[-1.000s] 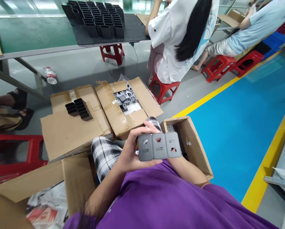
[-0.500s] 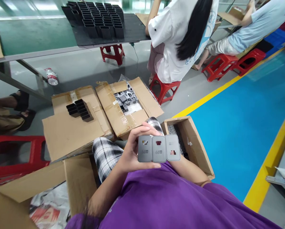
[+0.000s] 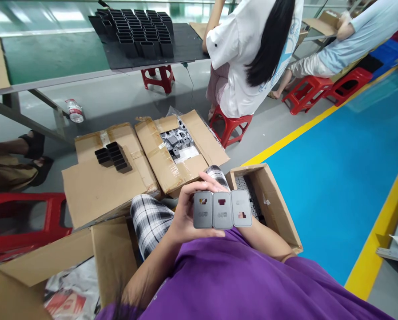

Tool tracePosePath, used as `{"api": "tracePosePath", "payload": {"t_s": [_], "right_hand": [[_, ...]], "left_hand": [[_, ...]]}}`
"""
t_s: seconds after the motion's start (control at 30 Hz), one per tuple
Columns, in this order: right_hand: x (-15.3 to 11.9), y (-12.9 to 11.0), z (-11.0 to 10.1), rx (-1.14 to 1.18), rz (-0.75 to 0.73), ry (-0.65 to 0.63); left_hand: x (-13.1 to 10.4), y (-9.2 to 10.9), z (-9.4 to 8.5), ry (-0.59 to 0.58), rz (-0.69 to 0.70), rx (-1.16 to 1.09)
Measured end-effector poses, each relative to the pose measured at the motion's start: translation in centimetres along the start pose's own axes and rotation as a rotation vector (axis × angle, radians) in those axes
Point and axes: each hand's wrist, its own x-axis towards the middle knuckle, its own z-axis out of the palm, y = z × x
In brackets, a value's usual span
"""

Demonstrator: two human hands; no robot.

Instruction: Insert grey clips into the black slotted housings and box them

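Observation:
Three grey rectangular plastic housings [image 3: 222,215] stand side by side in a row in front of my body, their end faces toward me. Each face has small cut-outs, and the left two carry faint markings. My left hand [image 3: 185,213] grips the row from the left, fingers over the top and thumb along the bottom edge. My right forearm comes in from the right and ends behind the rightmost housing [image 3: 241,209]. The housings hide most of my right hand [image 3: 244,232], so its fingers do not show.
Black sleeves [image 3: 114,156] lie on a closed carton [image 3: 85,189]. Beside it an opened carton [image 3: 179,175] holds dark parts in plastic. Another carton [image 3: 279,209] with grey parts stands at my right. More sleeves [image 3: 142,35] fill a bench mat. A co-worker [image 3: 239,58] sits on a red stool [image 3: 232,129].
The view has shifted slightly, so the surroundings sit a little lower. The housings stay in my left hand, in nearly the same pose.

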Motion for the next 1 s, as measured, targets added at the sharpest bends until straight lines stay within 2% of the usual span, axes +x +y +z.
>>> {"api": "tracePosePath", "payload": {"t_s": [0.13, 0.27, 0.33, 0.4, 0.5, 0.6, 0.73, 0.9, 0.93, 1.0], "right_hand": [[0.2, -0.7, -0.5, 0.286, 0.068, -0.121], [0.1, -0.5, -2.7, 0.22, 0.016, -0.097], [0.0, -0.9, -3.7, 0.069, -0.074, -0.121], [-0.1, -2.0, -4.2, -0.19, -0.173, -0.128], [-0.2, -4.2, -3.4, -0.66, -0.263, -0.095], [-0.1, -5.8, -1.5, -0.995, -0.343, -0.043], [-0.5, -6.7, 0.4, -1.217, -0.478, 0.018], [-2.0, -8.4, 0.2, -1.145, -0.71, 0.126], [-1.9, -8.6, -0.2, -1.096, -0.744, 0.122], [-1.3, -8.4, -0.9, -0.984, -0.776, 0.017]], "left_hand": [[0.0, 0.4, -1.0, -0.032, -0.079, 0.049], [-0.8, 0.8, -2.8, -0.029, -0.302, 0.143], [-1.3, 0.8, -3.4, -0.001, -0.407, 0.109], [-1.6, 0.4, -3.7, 0.032, -0.482, 0.086], [-1.8, -0.7, -3.3, 0.063, -0.571, 0.09], [-1.7, -2.1, -2.4, 0.181, -0.626, -0.113], [-1.8, -2.8, -1.3, 0.363, -0.62, -0.486], [-1.7, -1.7, -0.6, 0.528, -0.714, -0.748], [-1.7, -1.4, -0.5, 0.55, -0.718, -0.787], [-1.5, -1.0, -0.1, 0.554, -0.724, -0.867]]}}
